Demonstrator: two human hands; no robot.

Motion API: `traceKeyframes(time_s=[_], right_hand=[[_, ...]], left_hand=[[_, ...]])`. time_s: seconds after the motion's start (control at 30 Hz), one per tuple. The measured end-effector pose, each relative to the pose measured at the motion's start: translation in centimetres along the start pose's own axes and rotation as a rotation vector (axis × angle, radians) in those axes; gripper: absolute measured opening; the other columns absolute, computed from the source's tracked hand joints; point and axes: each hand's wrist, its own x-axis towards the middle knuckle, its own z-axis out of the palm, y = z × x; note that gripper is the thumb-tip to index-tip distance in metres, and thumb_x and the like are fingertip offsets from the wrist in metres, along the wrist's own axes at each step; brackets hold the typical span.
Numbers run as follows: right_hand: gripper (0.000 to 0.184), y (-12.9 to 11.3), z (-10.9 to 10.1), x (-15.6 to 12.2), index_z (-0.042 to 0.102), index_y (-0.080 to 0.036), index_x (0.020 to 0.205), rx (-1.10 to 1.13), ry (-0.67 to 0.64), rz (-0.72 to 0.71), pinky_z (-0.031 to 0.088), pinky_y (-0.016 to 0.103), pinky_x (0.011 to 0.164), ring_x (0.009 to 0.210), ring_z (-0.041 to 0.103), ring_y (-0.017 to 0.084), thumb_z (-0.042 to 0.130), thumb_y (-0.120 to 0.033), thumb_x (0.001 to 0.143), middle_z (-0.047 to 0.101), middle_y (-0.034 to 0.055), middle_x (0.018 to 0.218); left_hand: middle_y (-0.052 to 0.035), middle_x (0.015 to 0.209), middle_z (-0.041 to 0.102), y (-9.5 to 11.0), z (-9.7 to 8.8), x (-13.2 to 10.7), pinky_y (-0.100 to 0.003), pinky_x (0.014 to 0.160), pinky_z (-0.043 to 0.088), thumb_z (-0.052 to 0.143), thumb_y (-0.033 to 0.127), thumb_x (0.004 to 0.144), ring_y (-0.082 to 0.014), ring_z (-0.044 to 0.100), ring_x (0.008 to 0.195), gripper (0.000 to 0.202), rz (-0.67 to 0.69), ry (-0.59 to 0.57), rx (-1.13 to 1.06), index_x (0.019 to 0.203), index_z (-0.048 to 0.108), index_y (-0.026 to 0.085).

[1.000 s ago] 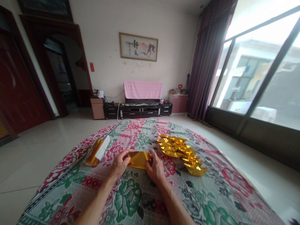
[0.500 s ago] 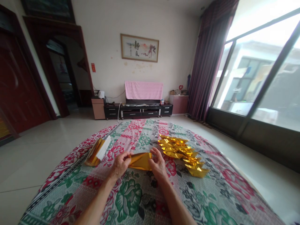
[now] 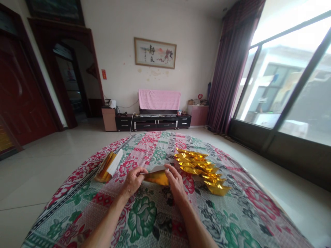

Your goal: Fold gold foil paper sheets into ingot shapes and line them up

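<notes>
A sheet of gold foil paper (image 3: 156,178), partly folded, is stretched between my two hands above the table. My left hand (image 3: 133,181) pinches its left end between thumb and fingers. At the other end, my right hand (image 3: 174,181) grips the right edge with the thumb in front. Along the top of the sheet a pale inner side shows. To the right of my right hand stand several folded gold paper ingots (image 3: 199,165) in overlapping rows. A bundle of gold paper (image 3: 106,168) with a white wrapper lies left of my left hand.
A flowered cloth (image 3: 142,220) covers the round table under my hands. Beyond it stands a low black TV cabinet (image 3: 160,124), with a pink cloth (image 3: 159,99) draped over the screen. Tall windows (image 3: 281,86) and a purple curtain (image 3: 227,75) are on the right.
The top edge of the gold foil paper has opened, and its pale inner side now shows. My right hand's fingers have closed in more over the right end. My left hand has barely moved.
</notes>
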Motion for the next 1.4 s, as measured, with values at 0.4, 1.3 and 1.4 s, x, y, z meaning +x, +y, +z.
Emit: traceKeyframes(time_s=[0.4,1.3,1.4], right_hand=[[0.029,2.3,-0.2,0.8,0.066,-0.019,0.083,-0.14,-0.012,-0.19,0.049,0.03,0.077,0.11,0.051,0.023,0.048,-0.019,0.06,0.051,0.0082,0.126],[0.031,2.8,-0.1,1.2,0.064,-0.017,0.092,0.2,-0.037,-0.02,0.045,0.023,0.07,0.075,0.058,0.013,0.061,-0.02,0.062,0.065,0.0014,0.085],[0.038,2.9,0.0,1.2,0.061,-0.017,0.099,0.226,-0.024,0.0,0.045,0.022,0.065,0.069,0.057,0.012,0.062,-0.023,0.061,0.065,0.0012,0.081]], left_hand=[[-0.0006,0.082,0.07,0.3,0.0,-0.1,-0.025,0.077,0.048,0.048,0.025,0.067,-0.0174,0.063,0.083,0.017,0.013,0.039,-0.03,0.073,0.062,0.019],[-0.0066,0.096,0.065,0.4,0.6,-0.3,-0.028,0.078,0.047,0.066,0.03,0.061,-0.0192,0.061,0.088,0.046,-0.189,-0.023,-0.403,0.104,0.061,0.014],[-0.0041,0.091,0.065,1.1,0.5,-0.3,-0.028,0.078,0.047,0.066,0.027,0.06,-0.0169,0.06,0.084,0.055,-0.212,-0.03,-0.519,0.112,0.056,0.015]])
